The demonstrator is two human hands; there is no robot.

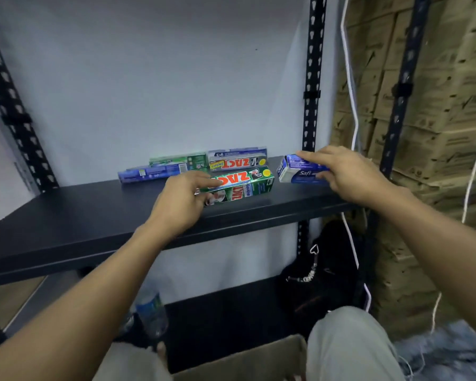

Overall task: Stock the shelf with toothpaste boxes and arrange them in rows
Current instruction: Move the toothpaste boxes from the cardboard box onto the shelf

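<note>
- While the left hand (pixel 182 199) pinches the near left end of the green ZACT box (pixel 243 182), index finger laid along its top and the other fingers curled at its end, the box rests on the black shelf (pixel 94 215) on one long edge, tilted.
- This green ZACT box is long and narrow. Its red-and-white logo reads upside down, a white "Whitening" strip runs along its front face, and its right end flap is closed.
- Just right of the green ZACT box, and apart from it, the right hand (pixel 346 174) clasps a blue Safi box (pixel 297 171). The index finger lies stretched over the top, the thumb presses the front face and the other fingers wrap the right end. Its white-and-blue end flap faces the green ZACT box.
- Directly behind the green ZACT box lies a silver ZACT Smokers box (pixel 237 163), with its logo upside down and a yellow dot at its right end.
- Behind that, against the wall, is a grey-blue Safi box (pixel 238 154).
- Behind and left of the green ZACT box lie a second green box (pixel 179 160) and, in front of it, a long blue box (pixel 151 173); their print is too blurred to read.
- Below the green ZACT box, on the lower shelf level, a plastic water bottle (pixel 151 312) stands to the left and a black bag (pixel 322 270) sits to the right.
- Far right of the green ZACT box, brown cartons (pixel 437 133) are stacked.
</note>
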